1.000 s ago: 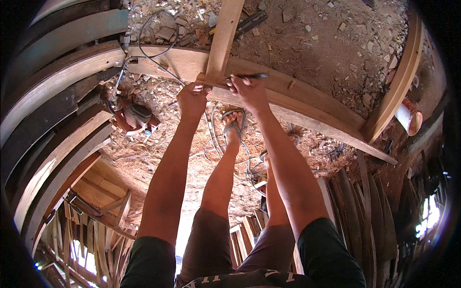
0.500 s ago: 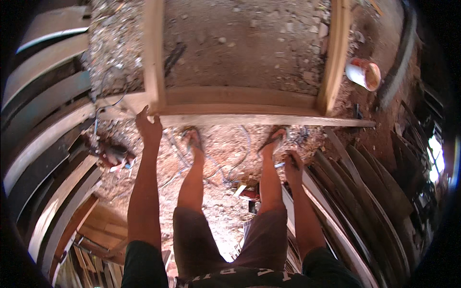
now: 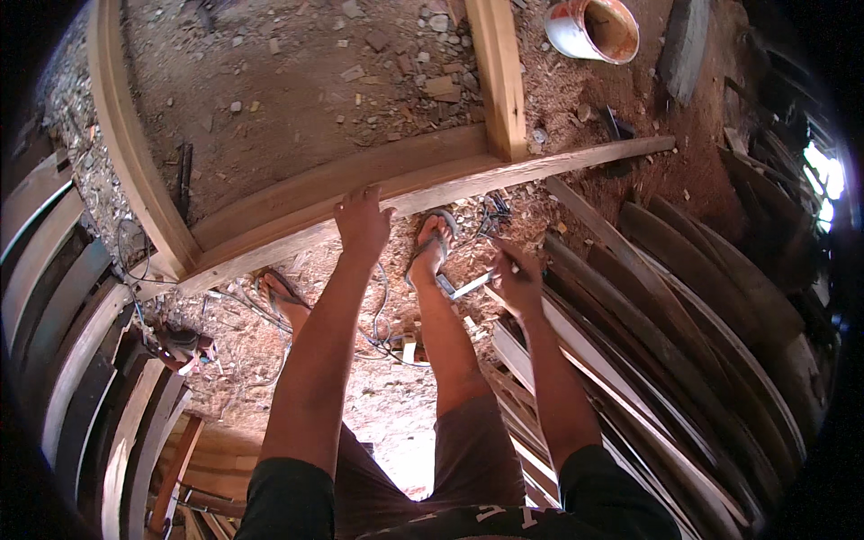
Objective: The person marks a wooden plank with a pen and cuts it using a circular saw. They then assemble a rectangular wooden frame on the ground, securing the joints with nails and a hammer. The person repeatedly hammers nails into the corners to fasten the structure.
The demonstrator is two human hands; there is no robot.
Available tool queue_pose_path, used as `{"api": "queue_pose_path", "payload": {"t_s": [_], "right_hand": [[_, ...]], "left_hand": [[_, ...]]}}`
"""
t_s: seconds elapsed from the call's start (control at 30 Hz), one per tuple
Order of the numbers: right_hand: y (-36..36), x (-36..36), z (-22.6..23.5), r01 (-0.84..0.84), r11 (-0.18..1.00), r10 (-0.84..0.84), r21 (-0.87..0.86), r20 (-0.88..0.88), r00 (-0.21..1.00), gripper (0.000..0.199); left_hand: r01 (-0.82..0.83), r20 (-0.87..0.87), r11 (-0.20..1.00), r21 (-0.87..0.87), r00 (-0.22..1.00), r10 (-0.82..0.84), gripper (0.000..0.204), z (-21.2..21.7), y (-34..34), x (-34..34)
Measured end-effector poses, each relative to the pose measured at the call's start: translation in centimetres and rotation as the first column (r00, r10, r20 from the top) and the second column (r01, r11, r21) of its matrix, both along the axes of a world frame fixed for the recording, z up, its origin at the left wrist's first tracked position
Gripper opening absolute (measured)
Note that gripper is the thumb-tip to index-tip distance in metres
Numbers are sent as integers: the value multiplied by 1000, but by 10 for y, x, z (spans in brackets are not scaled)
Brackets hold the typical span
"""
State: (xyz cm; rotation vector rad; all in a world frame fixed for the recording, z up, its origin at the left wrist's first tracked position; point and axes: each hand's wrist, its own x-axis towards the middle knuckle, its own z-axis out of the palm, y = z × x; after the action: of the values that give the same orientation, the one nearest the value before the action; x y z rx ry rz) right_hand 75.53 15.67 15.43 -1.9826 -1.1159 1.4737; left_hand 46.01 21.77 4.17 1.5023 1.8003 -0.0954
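Note:
A pale wooden frame (image 3: pixel 409 162) lies on the ground before me, with a long board (image 3: pixel 558 166) along its near side. My left hand (image 3: pixel 363 225) is at that near side, midway along, its fingers over the wood and the thumb apart. Farther right and nearer me, my right hand (image 3: pixel 517 281) is closed around a light L-shaped bar (image 3: pixel 472 285) that looks like a small square. The bar sticks out left from the fist, beside my right foot. Something dark also shows among the right fingers, too small to name.
Several stacked boards (image 3: pixel 702 324) lean on the right; more curved-looking boards (image 3: pixel 76 351) stand on the left. A white bucket (image 3: pixel 569 34) lies tipped beyond the frame. Cables (image 3: pixel 382 297) and wood chips lie around my sandalled feet.
The view has swung, so the frame now slants. My left hand has moved rightward from the frame's left corner along its near side. The light bar in my right hand has come into plain sight.

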Motion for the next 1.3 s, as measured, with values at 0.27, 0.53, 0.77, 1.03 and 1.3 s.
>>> {"api": "queue_pose_path", "payload": {"t_s": [0.27, 0.53, 0.77, 1.03, 1.3], "right_hand": [[166, 110, -65, -221, 966, 243, -132, 187, 952, 26], [230, 126, -139, -442, 860, 478, -255, 99, 873, 30], [227, 126, -148, -389, 891, 413, -234, 59, 909, 28], [224, 135, -155, -441, 854, 465, -276, 26, 885, 31], [227, 132, -148, -443, 860, 465, -253, 31, 885, 33]], "left_hand": [[-4, 5, 999, 45, 1000, 4, 21, -21, 0, 10], [-96, 85, 995, -18, 992, 97, 17, -22, 2, 10], [-104, 12, 994, -15, 994, 105, 22, -10, 14, 19], [-85, 27, 996, -6, 996, 85, 23, -9, 13, 18], [-105, 56, 994, -5, 993, 105, 22, -15, 8, 15]]}}
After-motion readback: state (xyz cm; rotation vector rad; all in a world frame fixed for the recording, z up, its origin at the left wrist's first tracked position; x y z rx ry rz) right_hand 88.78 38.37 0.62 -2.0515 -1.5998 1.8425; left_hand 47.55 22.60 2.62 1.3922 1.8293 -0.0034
